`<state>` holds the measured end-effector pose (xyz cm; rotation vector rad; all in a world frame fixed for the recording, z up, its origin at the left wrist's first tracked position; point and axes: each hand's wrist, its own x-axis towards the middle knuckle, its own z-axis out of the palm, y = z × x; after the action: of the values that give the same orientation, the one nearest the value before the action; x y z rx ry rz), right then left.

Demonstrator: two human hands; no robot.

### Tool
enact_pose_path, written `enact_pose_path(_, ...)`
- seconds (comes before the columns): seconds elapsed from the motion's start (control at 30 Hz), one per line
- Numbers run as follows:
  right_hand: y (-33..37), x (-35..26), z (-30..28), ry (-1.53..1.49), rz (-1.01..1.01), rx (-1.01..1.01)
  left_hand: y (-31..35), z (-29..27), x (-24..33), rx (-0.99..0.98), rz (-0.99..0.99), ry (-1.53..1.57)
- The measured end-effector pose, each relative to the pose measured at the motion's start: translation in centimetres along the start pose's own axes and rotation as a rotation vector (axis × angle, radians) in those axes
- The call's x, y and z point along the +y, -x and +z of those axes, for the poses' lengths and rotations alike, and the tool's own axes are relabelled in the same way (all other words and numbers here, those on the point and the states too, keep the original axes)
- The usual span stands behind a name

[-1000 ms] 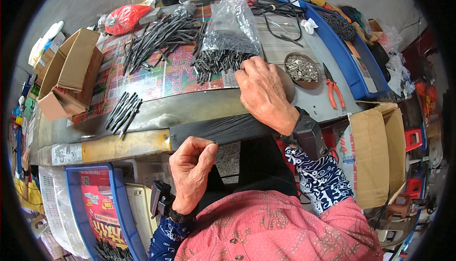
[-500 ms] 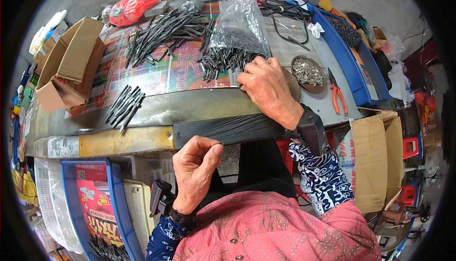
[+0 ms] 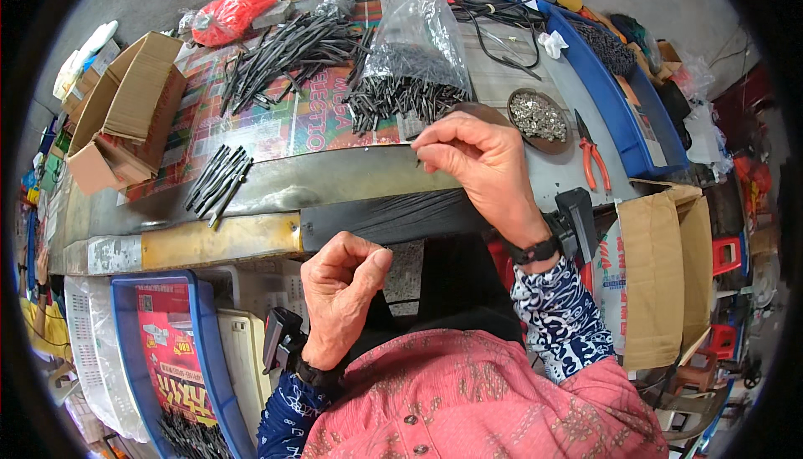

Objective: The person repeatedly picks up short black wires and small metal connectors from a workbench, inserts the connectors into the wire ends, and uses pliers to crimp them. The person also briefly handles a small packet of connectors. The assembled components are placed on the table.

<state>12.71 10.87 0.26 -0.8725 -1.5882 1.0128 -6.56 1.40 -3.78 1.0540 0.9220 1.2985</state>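
Note:
My right hand [image 3: 478, 162] is raised over the bench's metal edge, thumb and forefinger pinched. A tiny dark piece pokes out below the fingertips, too small to name. Behind it lies a heap of short black sticks [image 3: 401, 104], spilling from a clear plastic bag [image 3: 422, 33]. My left hand [image 3: 343, 288] is in front of the bench edge, its fingers curled and the thumb pressed to them; whatever it holds is hidden. A small bundle of black strips [image 3: 219, 183] rests on the bench to the left. Beside my right hand stands a round dish of small metal pieces [image 3: 539, 116].
Red-handled pliers [image 3: 595, 165] lie right of the dish, by a long blue tray [image 3: 615, 95]. Longer black strips [image 3: 293, 58] are piled at the back. Cardboard boxes stand left [image 3: 138, 108] and right [image 3: 657, 279]. A blue bin [image 3: 205, 350] sits below the bench at lower left.
My right hand has lifted off the near side of the stick heap and come back toward me, now pinching a tiny dark piece. My left hand has stayed nearly in place.

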Motion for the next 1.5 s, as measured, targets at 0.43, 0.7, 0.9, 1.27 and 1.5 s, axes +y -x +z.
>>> enact_pose_path(0.43,6.9,-2.2,2.0,-0.313,0.188,0.066,1.2,2.2,0.1,-0.039,-0.062,0.117)
enact_pose_path(0.7,8.2,-2.6,2.6,-0.391,0.170,0.094,2.0,2.9,0.1,-0.045,-0.018,0.116)
enact_pose_path(0.9,8.6,-2.9,2.6,-0.398,0.124,0.121,2.4,3.3,0.2,-0.028,-0.027,0.106)
enact_pose_path(1.27,8.9,-3.5,2.3,-0.382,0.131,0.106,2.7,3.2,0.4,-0.058,0.024,0.031)
enact_pose_path(1.5,9.1,-3.7,2.4,-0.385,0.135,0.122,2.9,3.6,0.6,-0.033,-0.004,0.051)
